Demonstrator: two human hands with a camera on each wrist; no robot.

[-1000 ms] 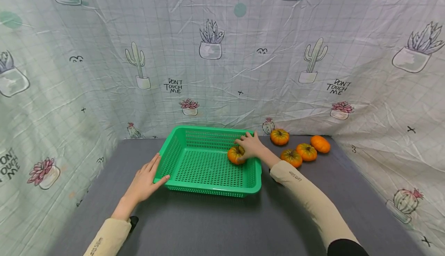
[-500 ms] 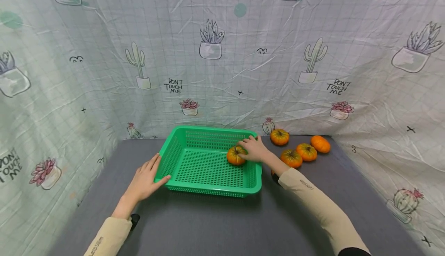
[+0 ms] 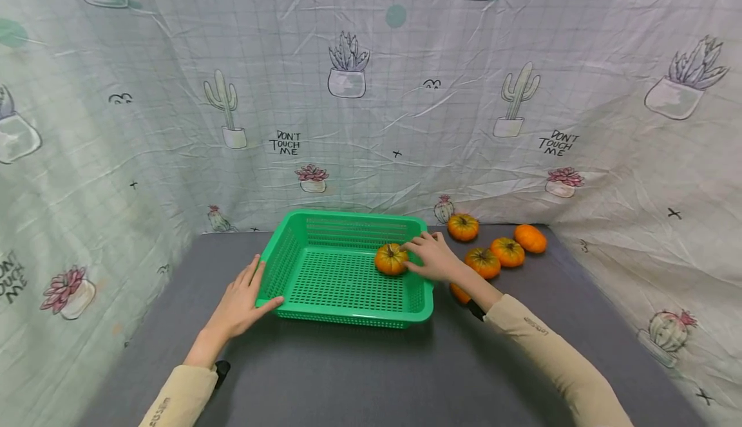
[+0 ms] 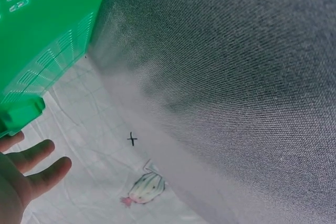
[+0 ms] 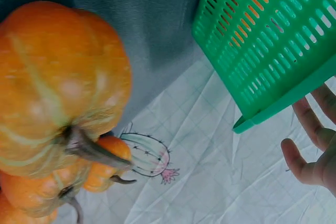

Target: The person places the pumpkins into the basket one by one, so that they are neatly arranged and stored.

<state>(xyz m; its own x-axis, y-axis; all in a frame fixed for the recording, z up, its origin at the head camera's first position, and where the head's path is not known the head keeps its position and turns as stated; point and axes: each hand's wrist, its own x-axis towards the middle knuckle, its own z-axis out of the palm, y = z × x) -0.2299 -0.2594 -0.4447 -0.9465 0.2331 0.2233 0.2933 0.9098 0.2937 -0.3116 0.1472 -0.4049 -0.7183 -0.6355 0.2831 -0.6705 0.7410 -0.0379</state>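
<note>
A green plastic basket (image 3: 342,316) with slotted walls stands on the table. Inside it, at the right, sits a small orange pumpkin (image 3: 390,259) with a short stem. My right hand (image 3: 436,258) is over the basket's right rim with its fingers spread, the fingertips right beside that pumpkin. At the left rim, my left hand (image 3: 236,303) rests with straight fingers along the outside and its thumb over the front left corner. In the left wrist view, the fingers (image 4: 50,177) extend just below the basket's rim.
Several more orange pumpkins lie right of the basket, among them one at the back (image 3: 463,227) and a nearer one (image 3: 482,263). One pumpkin (image 5: 63,87) is close under the right wrist. A cloth printed with cacti (image 3: 371,124) hangs behind the grey table (image 3: 348,375).
My right hand has let go of the pumpkin in the basket and drawn back to the right. My left hand stays at the left rim.
</note>
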